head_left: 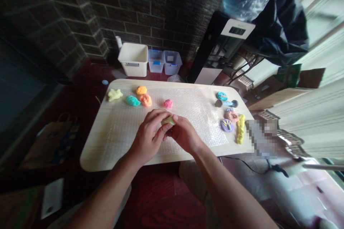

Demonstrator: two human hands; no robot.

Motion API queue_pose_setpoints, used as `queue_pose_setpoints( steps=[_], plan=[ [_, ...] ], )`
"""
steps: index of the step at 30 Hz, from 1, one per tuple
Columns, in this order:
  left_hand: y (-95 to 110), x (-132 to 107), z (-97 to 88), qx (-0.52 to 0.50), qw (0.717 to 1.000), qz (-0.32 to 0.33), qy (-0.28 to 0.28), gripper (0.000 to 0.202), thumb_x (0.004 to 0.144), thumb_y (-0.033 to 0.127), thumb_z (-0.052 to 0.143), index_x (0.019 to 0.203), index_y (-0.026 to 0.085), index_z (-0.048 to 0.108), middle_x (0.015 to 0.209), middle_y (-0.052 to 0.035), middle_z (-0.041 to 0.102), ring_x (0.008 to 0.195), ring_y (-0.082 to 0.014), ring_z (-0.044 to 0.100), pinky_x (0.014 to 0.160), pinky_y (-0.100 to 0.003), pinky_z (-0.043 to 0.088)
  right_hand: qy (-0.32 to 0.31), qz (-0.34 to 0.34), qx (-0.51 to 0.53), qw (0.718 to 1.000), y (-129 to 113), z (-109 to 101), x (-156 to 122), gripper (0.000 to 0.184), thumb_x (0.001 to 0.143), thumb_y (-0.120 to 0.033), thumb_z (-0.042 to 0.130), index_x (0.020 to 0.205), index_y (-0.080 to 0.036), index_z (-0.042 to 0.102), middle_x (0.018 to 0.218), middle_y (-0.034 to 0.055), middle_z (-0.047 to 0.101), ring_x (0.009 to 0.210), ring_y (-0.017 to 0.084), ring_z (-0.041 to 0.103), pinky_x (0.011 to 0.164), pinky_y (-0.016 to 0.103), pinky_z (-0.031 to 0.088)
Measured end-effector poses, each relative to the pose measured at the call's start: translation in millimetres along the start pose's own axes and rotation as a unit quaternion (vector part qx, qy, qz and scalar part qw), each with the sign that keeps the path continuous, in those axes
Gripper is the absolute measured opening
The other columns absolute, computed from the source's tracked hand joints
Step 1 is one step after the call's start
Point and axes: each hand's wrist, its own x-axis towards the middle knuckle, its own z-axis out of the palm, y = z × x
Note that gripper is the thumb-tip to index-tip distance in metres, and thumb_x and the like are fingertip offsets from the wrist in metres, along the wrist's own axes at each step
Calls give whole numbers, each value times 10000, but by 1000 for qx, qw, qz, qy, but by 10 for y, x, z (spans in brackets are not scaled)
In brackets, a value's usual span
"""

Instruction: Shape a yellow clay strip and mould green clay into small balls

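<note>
Both hands meet over the middle of a small light wooden table (pixel 102 157) covered with bubble wrap (pixel 196 114). My left hand (pixel 149 134) and my right hand (pixel 182 134) pinch one pale yellow-green lump of clay (pixel 168 120) between their fingertips. Just beyond the hands lies a pink clay lump (pixel 168 103). At the far left sit a yellow star shape (pixel 114 94), a teal piece (pixel 132 101) and two orange pieces (pixel 143 95). On the right lie several finished clay shapes, among them a purple disc (pixel 227 125) and a yellow strip (pixel 240 129).
A white bin (pixel 133 59) and two clear plastic boxes (pixel 163 61) stand on the floor by the dark brick wall. A water dispenser (pixel 223 43) with a large bottle rises at the back right. A paper bag (pixel 51 139) stands left of the table.
</note>
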Motion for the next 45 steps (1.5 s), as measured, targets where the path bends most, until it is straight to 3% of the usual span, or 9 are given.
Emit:
queue_pose_setpoints(
  steps=[5, 10, 15, 21, 27, 33, 41, 45],
  plan=[
    [6, 2, -11, -30, 1000, -3, 5, 217, 1045, 222, 592, 1246, 205, 673, 1239, -90, 707, 1194, -230, 651, 1055, -376, 516, 5, 14, 16, 1000, -27, 19, -24, 324, 915, -494, 770, 924, -171, 744, 812, 21, 659, 720, 154, 628, 660, 278, 536],
    [34, -11, -17, -55, 998, -16, -14, 245, 1050, 229, 589, 1285, 216, 657, 1265, -94, 709, 1210, -230, 654, 1051, -382, 528, -4, 55, 62, 997, -37, 41, -21, 430, 879, -624, 759, 947, -200, 743, 872, 37, 695, 746, 174, 633, 699, 314, 568],
    [63, -11, -28, -52, 998, -15, -26, 212, 1058, 240, 566, 1249, 211, 655, 1225, -101, 719, 1180, -239, 663, 1039, -402, 538, 29, 52, 60, 996, -42, 54, -8, 332, 855, -527, 810, 899, -206, 738, 877, 33, 703, 794, 181, 643, 745, 317, 548],
    [69, 3, -23, -59, 998, -21, -27, 216, 1058, 245, 575, 1255, 216, 657, 1224, -102, 725, 1174, -240, 669, 1033, -409, 544, 34, 52, 32, 998, -20, 28, -13, 468, 883, -678, 708, 890, -210, 721, 834, 33, 670, 740, 187, 614, 701, 332, 535],
    [51, 0, -3, -37, 999, 1, -37, 186, 1038, 173, 581, 1192, 201, 683, 1190, -98, 728, 1158, -240, 660, 1012, -408, 544, 53, 10, 4, 999, -7, 35, -18, 294, 880, -469, 794, 843, -182, 737, 792, 18, 652, 708, 158, 595, 661, 283, 520],
    [61, -4, -5, -59, 998, -34, -15, 215, 1045, 238, 607, 1248, 207, 670, 1205, -90, 738, 1135, -226, 690, 1005, -376, 558, 44, 44, 35, 997, -58, 49, -10, 422, 866, -624, 751, 846, -203, 730, 818, 31, 671, 711, 177, 589, 658, 319, 529],
    [64, -37, -5, -87, 993, -79, -18, 247, 1044, 308, 618, 1277, 236, 660, 1240, -91, 746, 1106, -241, 721, 1021, -400, 575, 55, 40, 53, 996, -49, 67, -10, 396, 854, -617, 778, 878, -223, 747, 843, 25, 691, 728, 177, 594, 666, 310, 523],
    [79, -35, -13, -76, 994, -73, -9, 244, 1040, 307, 623, 1268, 229, 661, 1223, -90, 750, 1122, -243, 712, 987, -381, 578, 66, 30, 37, 997, -42, 67, 0, 357, 861, -578, 787, 851, -223, 742, 831, 26, 689, 710, 175, 575, 657, 309, 510]
  ],
)
